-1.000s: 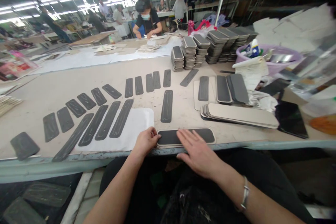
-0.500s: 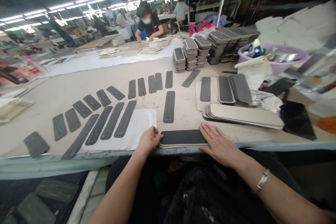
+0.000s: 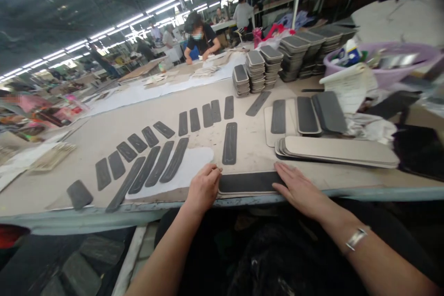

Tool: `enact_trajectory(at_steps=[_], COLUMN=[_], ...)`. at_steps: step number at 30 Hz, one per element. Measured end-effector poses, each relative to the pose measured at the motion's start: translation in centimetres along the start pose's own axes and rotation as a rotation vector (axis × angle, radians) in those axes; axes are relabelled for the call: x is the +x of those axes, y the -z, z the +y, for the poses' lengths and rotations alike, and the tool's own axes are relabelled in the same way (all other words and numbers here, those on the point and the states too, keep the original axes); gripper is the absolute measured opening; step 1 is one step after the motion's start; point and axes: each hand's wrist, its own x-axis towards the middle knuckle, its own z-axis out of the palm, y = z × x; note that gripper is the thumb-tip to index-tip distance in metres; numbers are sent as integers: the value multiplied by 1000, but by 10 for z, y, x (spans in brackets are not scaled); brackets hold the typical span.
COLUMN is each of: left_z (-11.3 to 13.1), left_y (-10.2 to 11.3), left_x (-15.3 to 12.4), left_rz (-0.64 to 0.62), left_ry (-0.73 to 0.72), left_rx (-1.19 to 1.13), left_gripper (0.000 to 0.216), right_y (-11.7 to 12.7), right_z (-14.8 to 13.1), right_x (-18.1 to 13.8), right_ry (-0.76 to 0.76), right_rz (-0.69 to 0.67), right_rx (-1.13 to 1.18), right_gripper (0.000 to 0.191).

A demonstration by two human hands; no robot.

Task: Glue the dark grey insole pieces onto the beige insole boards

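A long dark panel [image 3: 248,182] with a pale layer beneath it lies lengthwise along the table's near edge. At its left end my left hand [image 3: 204,186] is closed, thumb and fingers pinched at the corner. My right hand [image 3: 298,189] rests flat on the other end, fingers stretched out. Just beyond the panel lies a single dark strip [image 3: 229,144] with a glossy line traced on it. More dark strips [image 3: 159,164] of that sort are fanned out to the left, some over a white sheet [image 3: 204,155].
Long beige boards [image 3: 340,150] are piled right of the panel. Stacks of dark-topped pads [image 3: 255,71] stand further back, beside a purple basin [image 3: 385,67] of tools. Across the table a masked person [image 3: 201,39] works with both hands. A black flat item [image 3: 418,150] lies far right.
The view has tilted and swung a little, so things on the table appear further right. Both hands remain at the panel's ends, with the left fingers more curled over its corner.
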Motion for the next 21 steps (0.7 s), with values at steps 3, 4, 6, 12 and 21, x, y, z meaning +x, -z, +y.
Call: enact_trajectory(at_steps=[3, 4, 6, 12, 21], left_z=[13, 13, 11, -2, 0], left_y=[-11, -17, -28, -47, -45], left_x=[0, 0, -3, -11, -11], left_rz=[-58, -94, -172, -208, -217], left_ry=[-48, -58, -77, -61, -38], left_rx=[7, 7, 11, 46, -24], left_gripper=[27, 28, 28, 28, 29], right_y=[10, 13, 17, 16, 19], right_z=[6, 9, 15, 19, 16], right_x=[4, 4, 5, 9, 13], right_ry=[-92, -124, -170, -187, -214], right_rz=[129, 165, 198, 171, 149], right_rx=[23, 22, 15, 23, 24], right_gripper=[52, 47, 37, 30, 28])
